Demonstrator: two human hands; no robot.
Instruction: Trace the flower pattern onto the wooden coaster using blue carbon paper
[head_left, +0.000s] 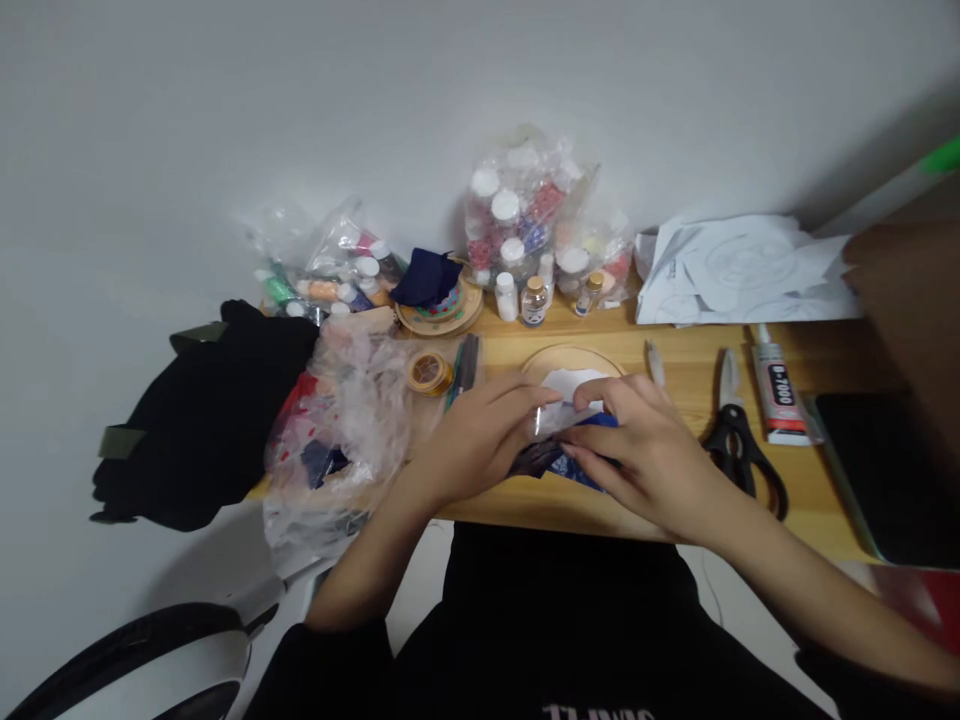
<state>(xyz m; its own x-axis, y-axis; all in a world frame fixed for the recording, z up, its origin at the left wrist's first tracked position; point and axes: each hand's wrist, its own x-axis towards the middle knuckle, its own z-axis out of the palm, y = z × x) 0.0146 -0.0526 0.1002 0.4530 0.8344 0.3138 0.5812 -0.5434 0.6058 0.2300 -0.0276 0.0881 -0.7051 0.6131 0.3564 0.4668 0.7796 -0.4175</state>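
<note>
Between my two hands is a small clear plastic bag (549, 420). My left hand (484, 440) grips its left side, thumb and fingers pressed together. From the other side, the fingertips of my right hand (637, 450) pinch it at its lower edge. Dark blue patterned fabric (589, 462) lies just below and behind the fingers, partly hidden. Beyond it are a piece of white paper (568, 381) and a round wooden hoop (574, 356), whose front is covered. What the bag contains is too small to make out.
Black-handled scissors (739, 440), a glue tube (780, 390) and a phone (889, 475) lie on the right. To the left are a spool (430, 373), crumpled plastic bags (367, 400) and a black bag (217, 420). Bagged bead bottles (517, 225) and drawn-on papers (742, 270) stand along the wall.
</note>
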